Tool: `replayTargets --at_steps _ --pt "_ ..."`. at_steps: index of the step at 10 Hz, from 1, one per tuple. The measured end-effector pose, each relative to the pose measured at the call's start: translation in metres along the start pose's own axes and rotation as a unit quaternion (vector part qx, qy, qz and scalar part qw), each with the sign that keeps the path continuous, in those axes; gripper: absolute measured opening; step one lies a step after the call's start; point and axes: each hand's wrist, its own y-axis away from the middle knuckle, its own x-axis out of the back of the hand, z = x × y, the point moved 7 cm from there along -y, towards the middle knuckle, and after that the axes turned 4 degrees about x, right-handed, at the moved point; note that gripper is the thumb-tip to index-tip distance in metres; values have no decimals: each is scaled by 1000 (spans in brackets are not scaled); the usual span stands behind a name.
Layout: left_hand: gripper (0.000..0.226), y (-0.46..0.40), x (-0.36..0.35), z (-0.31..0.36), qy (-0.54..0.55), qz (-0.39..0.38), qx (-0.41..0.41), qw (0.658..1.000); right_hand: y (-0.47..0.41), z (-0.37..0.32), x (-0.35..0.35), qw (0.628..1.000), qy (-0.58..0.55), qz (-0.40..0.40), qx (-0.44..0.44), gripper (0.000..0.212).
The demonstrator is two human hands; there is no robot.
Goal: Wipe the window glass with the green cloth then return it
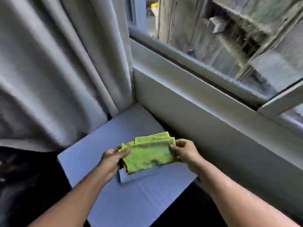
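A folded green cloth [148,153] is held between both hands just above a pale flat surface [131,199]. My left hand [111,159] grips the cloth's left edge, thumb on top. My right hand [185,151] pinches its right edge. The cloth's lower edge hangs over a small raised pale block [131,176] on that surface. The window glass [221,30] fills the upper right, with a weathered wooden fence visible through it. Its white frame [188,63] runs diagonally below the glass.
A grey curtain [49,71] hangs on the left, reaching down beside the pale surface. A wide white sill wall [213,125] rises right of the surface. Dark floor [24,177] lies at lower left and below the surface's front edge.
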Motion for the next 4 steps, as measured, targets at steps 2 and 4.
replayTargets --at_steps 2,4 --pt "45 -102 100 -117 47 131 43 989 -105 130 -120 993 103 -11 -52 18" --pt "39 -128 107 -131 -179 224 -15 958 -99 174 -109 977 103 153 -107 34"
